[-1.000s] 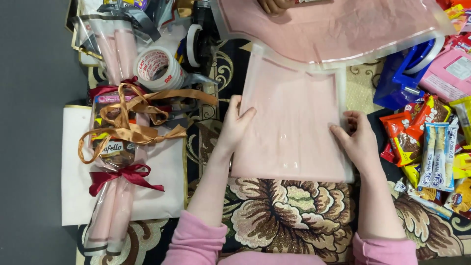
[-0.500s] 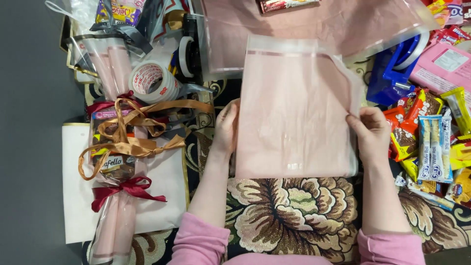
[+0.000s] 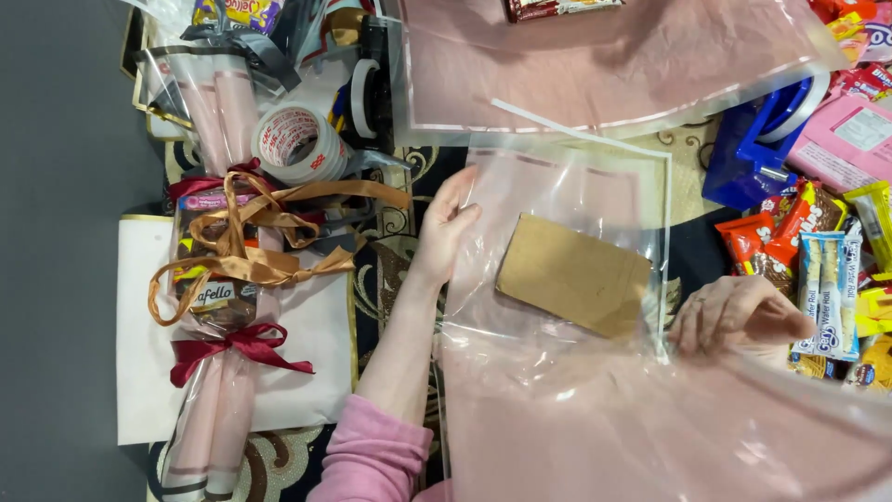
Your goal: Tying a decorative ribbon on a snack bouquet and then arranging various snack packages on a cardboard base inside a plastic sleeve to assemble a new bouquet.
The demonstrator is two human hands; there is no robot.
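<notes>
My left hand [image 3: 451, 228] reached forward, forearm straight, its grip pinching the left edge of a glossy clear plastic sheet [image 3: 567, 200]. My right hand [image 3: 739, 316] gripped the sheet's crinkled right edge, fingers curled. Beneath it lay a flat brown cardboard rectangle [image 3: 571, 274] over the patterned cloth [image 3: 395, 270].

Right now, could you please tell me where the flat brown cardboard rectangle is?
In the head view, the flat brown cardboard rectangle lies centre-right under the clear plastic sheet, between the left hand and right hand.

2 hands [image 3: 451, 228] holding pink wrap sheet [image 3: 595, 418], cardboard [image 3: 571, 274] beneath.
</notes>
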